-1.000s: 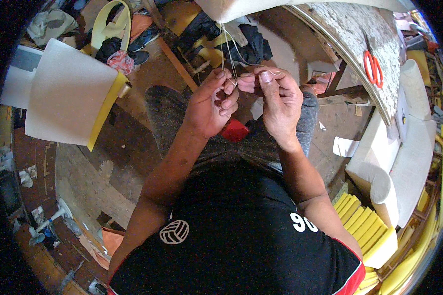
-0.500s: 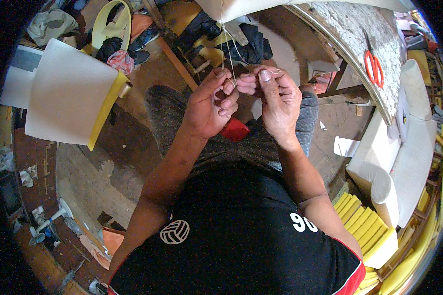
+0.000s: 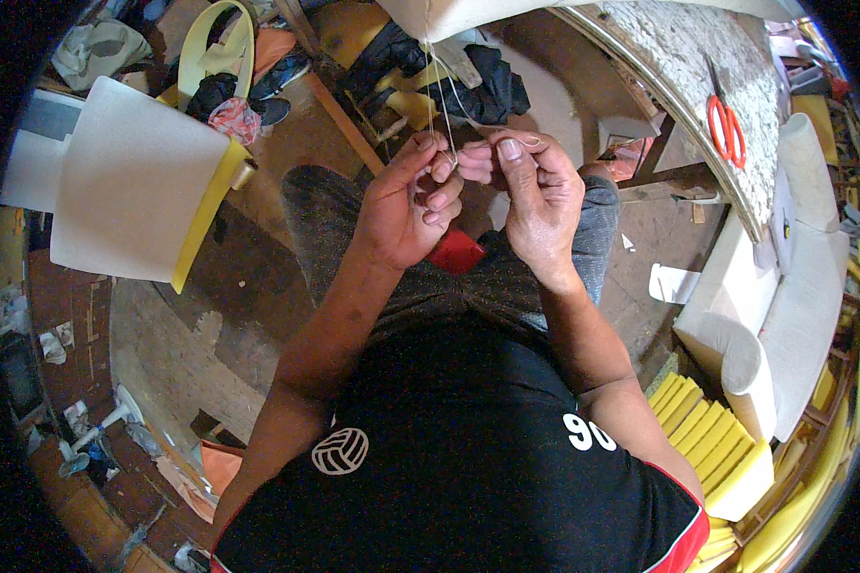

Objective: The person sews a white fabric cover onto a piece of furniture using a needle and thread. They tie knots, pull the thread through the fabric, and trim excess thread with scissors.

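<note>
Thread (image 3: 442, 100): already hangs from upholstery (image 3: 459, 13) at twelve o'clock; apparently still unsecured below.
Left hand (image 3: 406, 205): pinches strands.
Right hand (image 3: 543, 196): pinches thread.
Scissors (image 3: 726, 131): two o'clock, untouched.

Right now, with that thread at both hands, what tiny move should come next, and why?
I'd perhaps ease the right hand back gently to take up slack: the pale thread bows loosely on its way there, while the strands running from the pale padded piece to the left hand look nearly straight.
</note>
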Available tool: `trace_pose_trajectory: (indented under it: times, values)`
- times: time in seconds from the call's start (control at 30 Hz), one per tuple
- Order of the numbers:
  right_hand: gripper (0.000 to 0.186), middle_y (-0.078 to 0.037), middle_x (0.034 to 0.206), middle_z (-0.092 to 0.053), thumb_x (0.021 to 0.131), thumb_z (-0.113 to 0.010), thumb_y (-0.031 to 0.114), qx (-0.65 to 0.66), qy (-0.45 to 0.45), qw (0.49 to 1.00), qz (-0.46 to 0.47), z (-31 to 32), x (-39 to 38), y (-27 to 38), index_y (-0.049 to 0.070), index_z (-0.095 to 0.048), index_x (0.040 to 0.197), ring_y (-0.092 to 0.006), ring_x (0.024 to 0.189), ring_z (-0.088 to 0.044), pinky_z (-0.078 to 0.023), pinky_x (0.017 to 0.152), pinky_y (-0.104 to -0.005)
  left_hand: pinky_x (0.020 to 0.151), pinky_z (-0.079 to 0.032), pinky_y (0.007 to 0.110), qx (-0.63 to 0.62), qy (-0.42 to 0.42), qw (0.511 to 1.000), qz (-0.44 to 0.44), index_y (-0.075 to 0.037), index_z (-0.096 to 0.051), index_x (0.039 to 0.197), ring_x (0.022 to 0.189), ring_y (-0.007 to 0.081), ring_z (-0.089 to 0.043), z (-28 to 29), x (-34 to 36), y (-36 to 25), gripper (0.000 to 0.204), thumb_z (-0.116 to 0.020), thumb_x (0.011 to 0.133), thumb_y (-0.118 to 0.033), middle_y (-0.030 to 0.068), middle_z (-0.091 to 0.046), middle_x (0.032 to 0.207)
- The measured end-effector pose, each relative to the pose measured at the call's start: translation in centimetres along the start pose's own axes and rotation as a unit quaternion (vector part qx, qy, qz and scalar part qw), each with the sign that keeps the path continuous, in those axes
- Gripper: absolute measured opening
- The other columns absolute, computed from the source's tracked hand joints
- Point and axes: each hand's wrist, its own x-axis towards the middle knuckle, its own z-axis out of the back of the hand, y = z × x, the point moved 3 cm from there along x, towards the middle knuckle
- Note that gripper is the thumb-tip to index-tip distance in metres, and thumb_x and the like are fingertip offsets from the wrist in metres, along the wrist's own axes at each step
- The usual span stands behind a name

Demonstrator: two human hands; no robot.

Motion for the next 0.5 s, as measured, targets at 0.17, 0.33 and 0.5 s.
trace_pose_trajectory:
  times: [0.17,0.33,0.5]
  values:
    - [0.015,-0.018,0.1,-0.072,0.104,-0.052,0.008,0.008,-0.001,1.0,-0.004,-0.04,-0.08,0.05,-0.003,-0.06,0.111,-0.0227,0.089,-0.073,-0.062,0.081,-0.0353,0.05,-0.043,0.024,-0.001,-0.003,1.0,0.005,-0.007,-0.06,0.107,0.059,0.012,-0.052,-0.22,-0.02,0.02,0.014,-0.054,0.104,-0.019,0.0033,-0.059,0.082]
    - [0.015,-0.018,0.1,-0.072,0.105,-0.052,0.008,0.017,0.006,1.0,0.008,0.04,-0.08,-0.05,-0.003,-0.06,0.111,-0.0228,0.089,-0.073,-0.062,0.08,-0.0355,0.049,-0.043,0.024,-0.002,-0.004,1.0,0.005,-0.007,-0.061,0.107,0.059,0.0121,-0.052,-0.22,-0.05,0.0,0.015,-0.054,0.104,-0.019,0.0032,-0.058,0.082]
    - [0.016,-0.017,0.099,-0.072,0.104,-0.052,0.008,-0.006,0.001,1.0,0.006,0.09,-0.07,0.05,-0.003,-0.061,0.11,-0.0219,0.089,-0.073,-0.062,0.081,-0.0351,0.049,-0.043,0.025,-0.006,-0.01,1.0,0.004,-0.007,-0.062,0.108,0.059,0.0128,-0.052,-0.38,-0.07,0.1,0.015,-0.053,0.104,-0.019,0.0034,-0.059,0.082]
